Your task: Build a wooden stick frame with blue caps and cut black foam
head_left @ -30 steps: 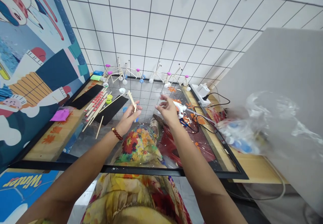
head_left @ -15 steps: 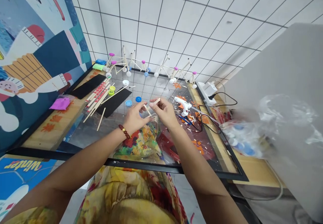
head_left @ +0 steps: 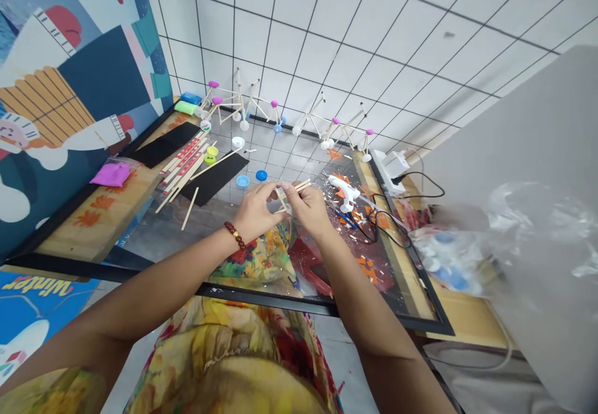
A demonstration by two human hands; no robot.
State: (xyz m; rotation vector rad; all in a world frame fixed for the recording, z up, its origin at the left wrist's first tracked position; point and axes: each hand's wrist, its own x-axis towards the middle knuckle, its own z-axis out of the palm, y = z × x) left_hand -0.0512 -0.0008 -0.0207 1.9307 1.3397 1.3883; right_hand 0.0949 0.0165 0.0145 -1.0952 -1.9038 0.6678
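Note:
Over the middle of the glass tabletop, my two hands meet around short pale wooden sticks (head_left: 281,199). My left hand (head_left: 256,211), with a beaded bracelet at its wrist, pinches a stick between thumb and fingers. Closed on another stick (head_left: 303,185) is my right hand (head_left: 306,208), its thumb toward the left fingertips. The sticks meet at an angle; whether they are joined I cannot tell. A white glue gun (head_left: 344,193) lies to the right of my right hand. Beyond my left hand are a light blue cap (head_left: 242,181) and a dark blue cap (head_left: 261,175).
Stick models with pink and white ends (head_left: 243,106) stand along the back edge. Bundled sticks (head_left: 187,165) and black sheets (head_left: 217,180) lie left. A power strip (head_left: 390,168) with cables, orange scraps (head_left: 367,271) and a plastic bag (head_left: 448,255) are at right.
The view has shifted slightly. My right hand has turned a little, its stick now pointing more to the right, and my hands have come closer together around the sticks.

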